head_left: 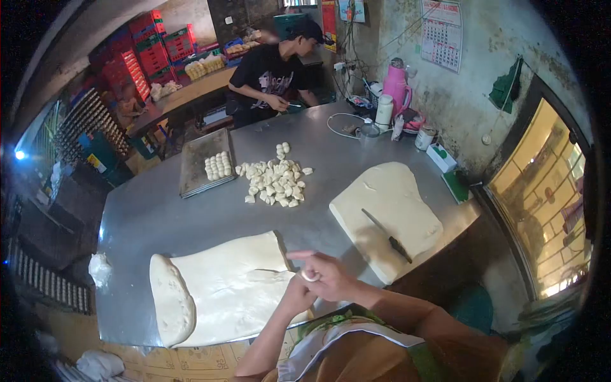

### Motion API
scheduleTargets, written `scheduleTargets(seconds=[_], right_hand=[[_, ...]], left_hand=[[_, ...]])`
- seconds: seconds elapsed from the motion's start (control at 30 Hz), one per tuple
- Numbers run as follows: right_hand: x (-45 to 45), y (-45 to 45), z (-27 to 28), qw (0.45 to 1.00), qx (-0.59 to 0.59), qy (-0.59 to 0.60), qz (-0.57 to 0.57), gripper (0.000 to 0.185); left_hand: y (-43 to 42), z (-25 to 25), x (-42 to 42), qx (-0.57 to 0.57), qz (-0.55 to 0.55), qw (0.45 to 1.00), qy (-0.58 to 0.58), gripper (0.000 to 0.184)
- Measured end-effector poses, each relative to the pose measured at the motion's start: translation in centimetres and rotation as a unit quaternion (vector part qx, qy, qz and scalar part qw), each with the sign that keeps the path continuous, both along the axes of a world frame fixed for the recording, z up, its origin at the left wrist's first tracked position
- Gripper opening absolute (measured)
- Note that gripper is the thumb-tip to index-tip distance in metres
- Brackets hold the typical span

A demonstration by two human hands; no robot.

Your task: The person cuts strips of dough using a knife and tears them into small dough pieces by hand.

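Observation:
My left hand and my right hand meet above the right edge of a wide folded dough sheet. My right hand's index finger points left while its other fingers curl in. A small pale bit shows at those curled fingers, too small to name. My left hand's fingers are mostly hidden behind my right hand. To the right, a second dough slab bears a long knife with a dark handle. Many cut dough pieces lie in a heap further back.
A tray holds rows of small dough pieces at the back left. Across the steel table a person in black stands. A pink flask, a white bottle and a can stand back right. Plastic-wrapped stuff sits left.

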State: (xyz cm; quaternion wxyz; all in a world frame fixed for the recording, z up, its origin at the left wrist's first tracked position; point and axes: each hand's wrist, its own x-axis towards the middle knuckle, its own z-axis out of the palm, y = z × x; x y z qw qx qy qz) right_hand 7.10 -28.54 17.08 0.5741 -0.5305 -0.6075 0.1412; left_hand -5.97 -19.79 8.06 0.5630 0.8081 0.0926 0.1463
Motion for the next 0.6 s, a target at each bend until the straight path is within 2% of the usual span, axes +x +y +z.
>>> scheduleTargets(seconds=[0.1, 0.27, 0.37, 0.4, 0.43, 0.47, 0.5, 0.53, 0.57, 0.6], right_hand=[[-0.2, -0.3, 2.4, 0.979, -0.056, 0.159, 0.118, 0.015], [3.6, -2.2, 3.2, 0.965, -0.059, 0.167, 0.195, 0.011], [6.9, -1.4, 0.7, 0.955, -0.240, 0.084, 0.153, 0.025], [7.8, -0.6, 0.2, 0.956, -0.237, 0.087, 0.151, 0.025], [8.6, 0.8, 0.1, 0.982, -0.118, 0.057, 0.133, 0.026], [9.3, 2.1, 0.3, 0.993, 0.003, 0.023, 0.113, 0.028], [9.9, 2.6, 0.5, 0.988, 0.125, -0.013, 0.091, 0.029], [10.7, 2.5, 0.7, 0.987, 0.129, -0.016, 0.091, 0.029], [11.6, 2.2, 1.0, 0.989, 0.101, -0.076, 0.077, 0.026], [12.2, 1.7, 1.1, 0.987, 0.071, -0.133, 0.062, 0.024]], left_hand=[[-1.2, -0.7, 0.4, -0.012, 0.056, 0.998, 0.012, 0.041], [-3.3, -2.1, 3.2, 0.039, 0.079, 0.996, 0.022, 0.037], [-3.2, -1.6, 5.3, 0.111, 0.109, 0.988, -0.005, 0.035], [-3.1, -0.9, 6.1, 0.114, 0.131, 0.985, -0.016, 0.035], [-3.6, 2.0, 7.1, -0.026, 0.194, 0.979, -0.052, 0.034], [-4.2, 4.0, 8.0, -0.024, 0.194, 0.980, -0.049, 0.034], [-4.8, 5.9, 9.2, -0.052, 0.247, 0.962, -0.108, 0.033], [-5.2, 7.4, 10.4, -0.080, 0.297, 0.936, -0.168, 0.032], [-5.2, 8.2, 11.1, -0.106, 0.344, 0.905, -0.228, 0.031], [-4.5, 8.2, 11.0, -0.103, 0.342, 0.905, -0.231, 0.031]])
